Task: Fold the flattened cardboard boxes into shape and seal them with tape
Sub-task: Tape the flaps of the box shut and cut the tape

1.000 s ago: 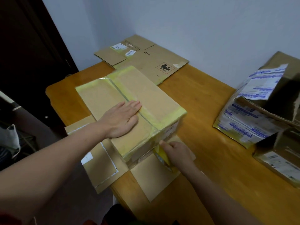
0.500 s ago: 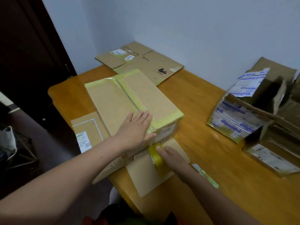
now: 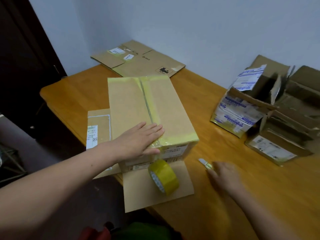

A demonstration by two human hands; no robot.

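- The right hand (image 3: 223, 175) has left the tape roll (image 3: 163, 177) it was touching half a second ago and now sits further right over the bench (image 3: 225, 213), just beside a small pale cutter-like tool (image 3: 205, 163).
- That hand is blurred; its fingertips are at the tool, but I cannot tell whether they grip it or only touch it.
- The left hand (image 3: 143, 141) stays on the cardboard box (image 3: 138, 104) – palm down, fingers straight and together, pressing the near end of the taped centre seam.
- The box stands folded near the bench's front edge, with yellow tape along its top seam and edges and printed labels on its near face.
- A loose flap (image 3: 138, 196) lies flat in front of it and overhangs the bench edge.
- The yellow roll stands tilted on its rim on that flap, and a strip of tape runs from it up to the box's near edge by the left thumb.
- A flattened box (image 3: 138, 61) lies at the back against the wall, and another flat sheet with a white label (image 3: 97, 125) shows under the box's left side.
- A heap of crumpled opened boxes (image 3: 259, 110) sits well apart on the right.
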